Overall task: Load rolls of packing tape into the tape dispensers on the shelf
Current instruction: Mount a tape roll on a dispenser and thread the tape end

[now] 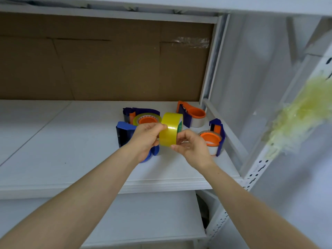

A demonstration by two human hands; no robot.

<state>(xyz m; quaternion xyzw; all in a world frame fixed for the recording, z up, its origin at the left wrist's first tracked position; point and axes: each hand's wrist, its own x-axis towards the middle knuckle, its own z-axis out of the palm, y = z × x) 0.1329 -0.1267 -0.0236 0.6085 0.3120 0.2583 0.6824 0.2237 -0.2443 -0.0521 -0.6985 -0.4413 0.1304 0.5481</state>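
White metal shelving (53, 141); cardboard backing (107, 69)

Glossy yellow tape roll (170, 129) — matt white shelf (71, 141), brown cardboard backing (107, 60).

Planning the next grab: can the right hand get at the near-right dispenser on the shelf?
Likely yes: the right hand sits just beside that dispenser, nothing between. It does pinch the yellow roll, held with the left hand.
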